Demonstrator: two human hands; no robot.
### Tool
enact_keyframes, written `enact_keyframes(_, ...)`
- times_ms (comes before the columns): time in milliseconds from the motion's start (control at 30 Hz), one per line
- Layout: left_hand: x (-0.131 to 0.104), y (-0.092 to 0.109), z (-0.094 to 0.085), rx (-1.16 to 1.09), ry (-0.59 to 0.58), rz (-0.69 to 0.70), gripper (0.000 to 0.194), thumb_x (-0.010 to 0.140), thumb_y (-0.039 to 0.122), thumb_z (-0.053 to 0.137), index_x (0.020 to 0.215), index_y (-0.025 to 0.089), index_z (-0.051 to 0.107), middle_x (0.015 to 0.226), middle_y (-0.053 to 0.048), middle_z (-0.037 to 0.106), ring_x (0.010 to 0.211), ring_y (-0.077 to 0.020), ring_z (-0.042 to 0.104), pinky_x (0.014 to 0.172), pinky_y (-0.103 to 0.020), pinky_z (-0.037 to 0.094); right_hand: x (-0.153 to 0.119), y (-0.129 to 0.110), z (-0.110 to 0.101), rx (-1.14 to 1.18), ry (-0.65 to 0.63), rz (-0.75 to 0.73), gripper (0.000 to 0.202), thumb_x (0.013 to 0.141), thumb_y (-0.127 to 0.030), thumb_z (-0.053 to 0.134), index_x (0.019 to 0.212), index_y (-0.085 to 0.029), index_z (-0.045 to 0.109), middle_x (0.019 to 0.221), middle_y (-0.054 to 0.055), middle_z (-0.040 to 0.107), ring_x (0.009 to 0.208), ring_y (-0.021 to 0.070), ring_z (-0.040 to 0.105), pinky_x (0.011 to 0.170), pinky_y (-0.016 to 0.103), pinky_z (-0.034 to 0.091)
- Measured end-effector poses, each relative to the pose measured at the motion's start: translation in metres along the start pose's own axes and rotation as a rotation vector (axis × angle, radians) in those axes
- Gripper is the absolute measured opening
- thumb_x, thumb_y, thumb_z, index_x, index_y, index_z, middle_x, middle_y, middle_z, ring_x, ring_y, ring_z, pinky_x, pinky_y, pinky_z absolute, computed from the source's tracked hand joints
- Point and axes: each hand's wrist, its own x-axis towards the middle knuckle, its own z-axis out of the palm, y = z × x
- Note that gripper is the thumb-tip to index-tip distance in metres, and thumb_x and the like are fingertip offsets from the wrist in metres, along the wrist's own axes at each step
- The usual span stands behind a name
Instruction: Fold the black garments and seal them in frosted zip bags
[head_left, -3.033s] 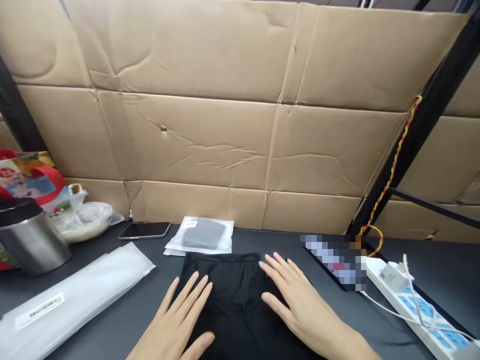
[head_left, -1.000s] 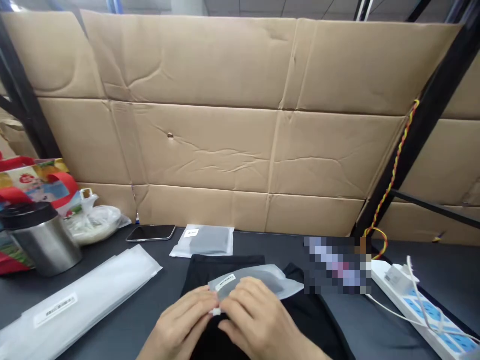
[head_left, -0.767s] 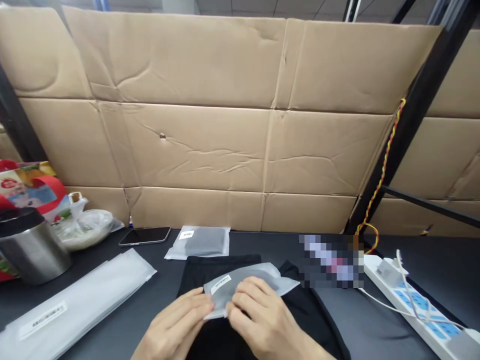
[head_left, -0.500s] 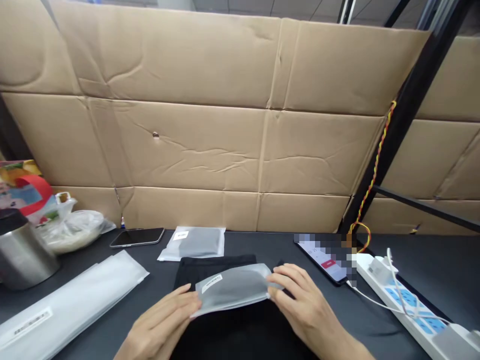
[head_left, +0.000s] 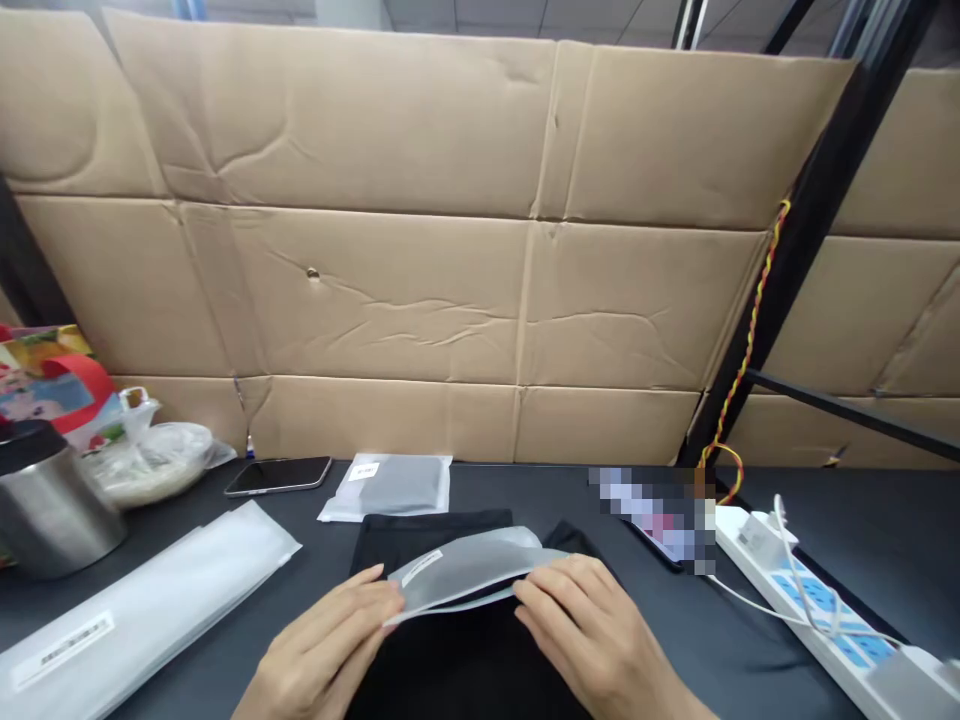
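Translucent frosted plastic bag with white barcode label (head_left: 472, 562), mouth gaping toward the camera, lies between the hands over a black, soft, smooth fabric garment (head_left: 465, 660), its left end pinched in the left hand (head_left: 330, 640), thumb and fingers closed, its right end gripped by the curled fingers of the right hand (head_left: 592, 630), hands apart. Beyond it, flat frosted packet with dark contents (head_left: 394, 487), near a black glossy phone (head_left: 277, 476); at left, long white matte plastic packages (head_left: 150, 610), all on dark smooth tabletop (head_left: 525, 487).
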Motion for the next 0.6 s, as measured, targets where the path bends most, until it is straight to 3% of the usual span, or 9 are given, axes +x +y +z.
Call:
enact_keyframes(133,-0.009,-0.001,0.008,-0.051,-0.123,-0.059,0.029,0.091,0.022,0.059,0.120,0.026,0.059,0.112,0.002,0.072,0.108,-0.0180,0.066,0.099,-0.028,0.050,0.001,-0.006,0.006,0.053,-0.012,0.022,0.024,0.091,-0.004,0.043,0.101,-0.013,0.063,0.095,0.009,0.070,0.091,0.0215,0.065,0.080,0.035,0.054)
enact_keyframes(200,-0.014,-0.004,0.017,-0.065,-0.270,-0.162,0.054,0.087,0.024,0.064,0.138,0.029,0.045,0.131,-0.001,0.062,0.117,-0.0215,0.060,0.099,-0.031,0.050,0.000,-0.007,0.003,0.081,-0.044,0.055,0.020,0.092,-0.007,0.045,0.096,-0.015,0.063,0.107,0.010,0.069,0.105,0.0227,0.063,0.088,0.035,0.054)
enact_keyframes(300,-0.019,-0.008,0.032,-0.097,-0.428,-0.251,0.072,0.085,0.008,0.053,0.149,0.030,0.026,0.149,-0.003,0.043,0.129,-0.0229,0.049,0.103,-0.036,0.045,0.000,-0.011,-0.001,0.105,-0.107,0.059,0.014,0.093,-0.016,0.049,0.093,-0.017,0.062,0.116,0.010,0.067,0.112,0.0209,0.061,0.096,0.030,0.051)
enact_keyframes(433,-0.020,-0.010,0.047,-0.109,-0.425,-0.174,0.075,0.082,-0.004,0.037,0.147,0.031,0.029,0.145,-0.002,0.048,0.127,-0.0186,0.051,0.104,-0.033,0.045,0.001,-0.018,0.008,0.008,-0.207,0.006,0.034,0.089,-0.008,0.047,0.121,-0.011,0.055,0.118,0.011,0.068,0.109,0.0199,0.063,0.093,0.027,0.052)
enact_keyframes(600,-0.020,-0.009,0.054,0.011,-0.441,-0.056,0.078,0.079,-0.006,0.035,0.150,0.025,0.024,0.143,-0.006,0.050,0.126,-0.0207,0.052,0.102,-0.034,0.048,-0.001,-0.024,0.035,-0.151,-0.300,-0.001,0.039,0.077,-0.006,0.055,0.115,-0.010,0.060,0.104,0.011,0.072,0.087,0.0229,0.069,0.078,0.029,0.056)
